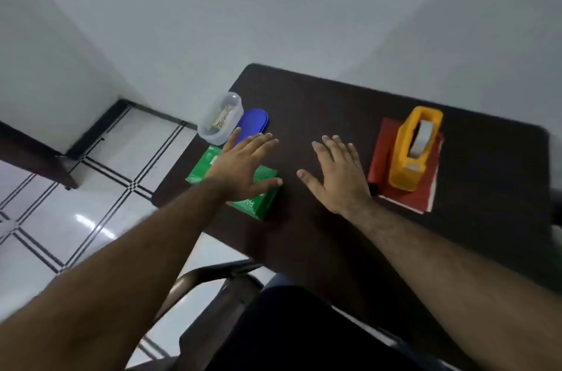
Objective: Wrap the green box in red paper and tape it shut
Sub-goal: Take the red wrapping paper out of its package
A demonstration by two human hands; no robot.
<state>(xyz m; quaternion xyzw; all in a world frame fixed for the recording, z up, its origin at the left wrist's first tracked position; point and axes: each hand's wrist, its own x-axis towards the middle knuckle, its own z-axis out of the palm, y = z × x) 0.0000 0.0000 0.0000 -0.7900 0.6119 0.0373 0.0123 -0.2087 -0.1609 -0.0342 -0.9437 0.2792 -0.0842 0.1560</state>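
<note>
left grip (243,164) is spread flat, fingers apart, palm down over the green box (261,203), covering most of its top; can't tell if it presses or just hovers. fingertips reach past the box's far edge toward the blue lid (254,121). right grip (334,170) is also spread wide, palm down, holding nothing, over bare worktop (319,103) just right of the box, w/ a gap between the two thumbs.

green box lies flat near the worktop's left edge, white print on its near side, too blurred to read. beyond the box, near the far-left corner: blue lid lying flat, & touching its left side a clear plastic tub (220,118) w/ something pale inside, can't tell what. well right of the box, past the right grip: red paper (425,188), folded in a flat stack, w/ a yellow tape dispenser (413,148) standing on top, white tape roll in it. left of the box, off the worktop: tiled floor (60,218) w/ dark lines.
</note>
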